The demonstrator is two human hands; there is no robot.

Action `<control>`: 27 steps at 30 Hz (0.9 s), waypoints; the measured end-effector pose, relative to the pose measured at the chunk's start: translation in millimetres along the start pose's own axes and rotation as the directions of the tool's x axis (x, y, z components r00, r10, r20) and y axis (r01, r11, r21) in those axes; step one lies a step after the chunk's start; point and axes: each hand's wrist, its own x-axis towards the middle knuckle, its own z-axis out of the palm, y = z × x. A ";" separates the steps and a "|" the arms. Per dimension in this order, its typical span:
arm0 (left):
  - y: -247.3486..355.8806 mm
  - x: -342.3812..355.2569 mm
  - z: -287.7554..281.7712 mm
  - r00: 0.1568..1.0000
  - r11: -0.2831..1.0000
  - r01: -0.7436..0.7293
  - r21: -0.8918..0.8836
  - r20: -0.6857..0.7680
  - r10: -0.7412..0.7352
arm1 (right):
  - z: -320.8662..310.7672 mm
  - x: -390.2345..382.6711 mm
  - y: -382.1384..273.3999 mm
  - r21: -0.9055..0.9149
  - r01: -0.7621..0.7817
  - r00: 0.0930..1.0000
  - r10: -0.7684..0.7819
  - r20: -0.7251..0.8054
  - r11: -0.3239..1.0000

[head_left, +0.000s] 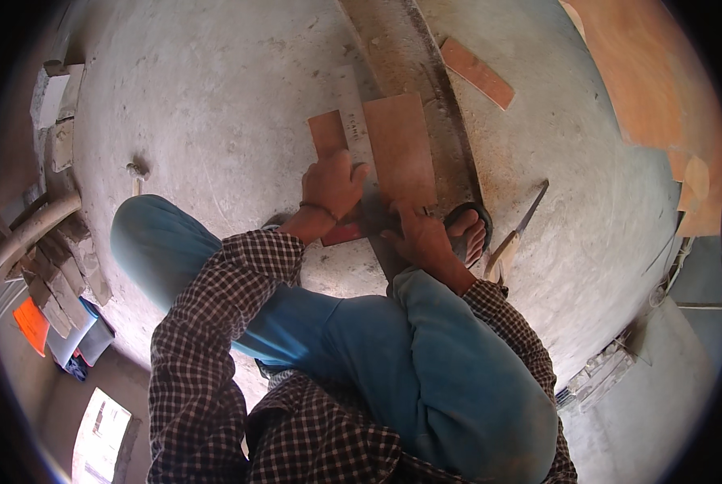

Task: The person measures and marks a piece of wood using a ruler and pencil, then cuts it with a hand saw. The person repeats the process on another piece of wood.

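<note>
My left hand (pixel 332 189) is closed in a fist over a narrow brown strip (pixel 326 133), whose far end sticks out beyond my knuckles. A reddish piece (pixel 342 234) shows just below that wrist. Between my hands lies a flat grey strip with lettering (pixel 351 113), like a straightedge, running away from me. Right of it is a brown rectangular sheet (pixel 399 149), resembling thin plywood. My right hand (pixel 425 240) is at the sheet's near edge, fingers bent together; a small dark tip shows by them, but what they hold is unclear.
A long dusty board (pixel 413 64) lies under the sheet's right side. A brown offcut (pixel 478 73), a narrow-bladed tool with a wooden handle (pixel 502 256) and a hammer (pixel 137 173) rest on the floor. Large brown sheets (pixel 651 73) stand far right. My sandalled foot (pixel 467 230) is beside my right hand.
</note>
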 end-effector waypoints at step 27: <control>-17.7 48.7 -46.5 0.983 0.976 -0.179 0.121 -0.013 0.182 | 2.2 8.3 -13.0 -0.351 0.359 0.927 -0.375 0.026 0.865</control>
